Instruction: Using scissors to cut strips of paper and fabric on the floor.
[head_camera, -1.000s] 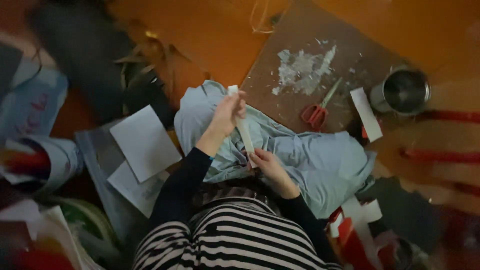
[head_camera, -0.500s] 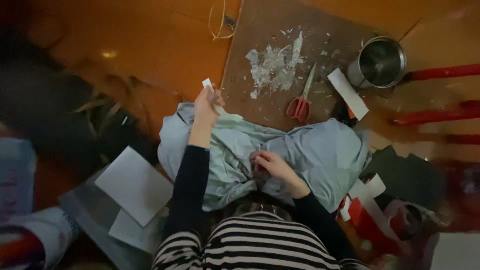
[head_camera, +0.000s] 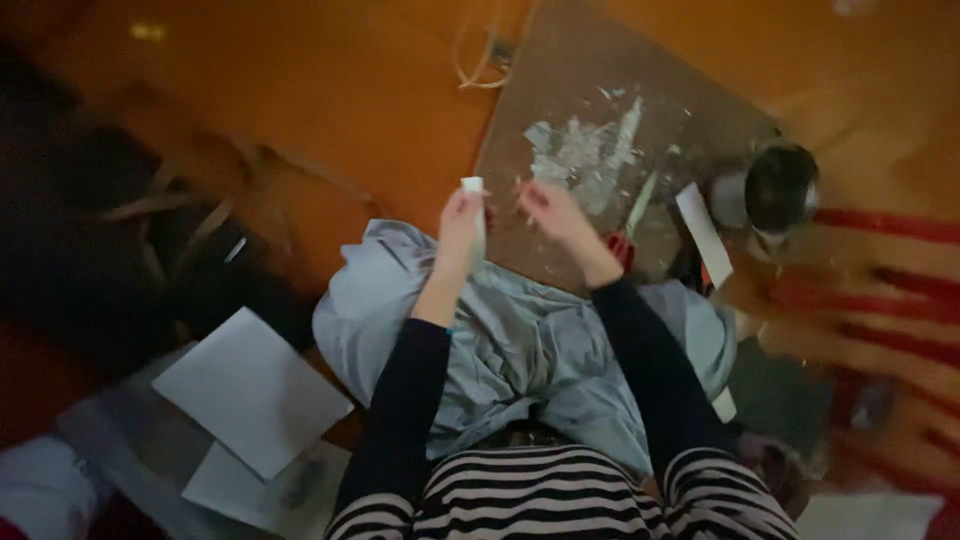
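My left hand (head_camera: 460, 220) holds a narrow white paper strip (head_camera: 474, 205) upright, above the far edge of a light blue cloth (head_camera: 520, 350) spread over my lap. My right hand (head_camera: 555, 215) is stretched out over a brown board (head_camera: 640, 70), fingers apart and holding nothing, close to the strip's top. The board carries a patch of dried white paste (head_camera: 585, 150). Red-handled scissors (head_camera: 625, 235) lie on the board just right of my right wrist, partly hidden by it.
A metal pot (head_camera: 775, 190) stands at the board's right edge, with a white paper strip (head_camera: 703, 232) beside it. White sheets (head_camera: 250, 390) lie on the floor at the left. Dark bags and straps (head_camera: 160, 260) fill the left side. The orange floor (head_camera: 340, 90) shows beyond.
My right hand has left the cloth on my lap and reached forward over the board beside the strip. The left hand still holds the strip up. The view has shifted.
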